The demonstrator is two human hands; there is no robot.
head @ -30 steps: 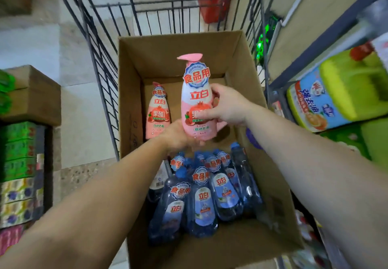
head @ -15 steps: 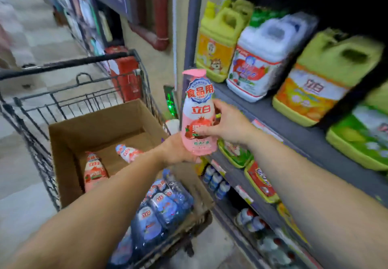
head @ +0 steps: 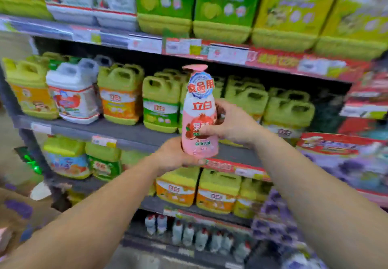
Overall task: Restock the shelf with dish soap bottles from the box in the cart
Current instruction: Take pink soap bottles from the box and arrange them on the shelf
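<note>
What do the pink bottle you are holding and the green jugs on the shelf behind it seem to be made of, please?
The pink pump bottle looks like smooth, opaque plastic wrapped in a glossy printed label, with a matte pink pump cap. The green jugs look like moulded, semi-matte plastic: handles are formed into the bodies, with printed labels around them. Blur leaves finer texture unclear.

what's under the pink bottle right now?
The left hand cups the base of the pink bottle; the right hand grips its side. It is held up in front of the green jugs, not resting on the shelf. The bottle's underside is covered.
</note>
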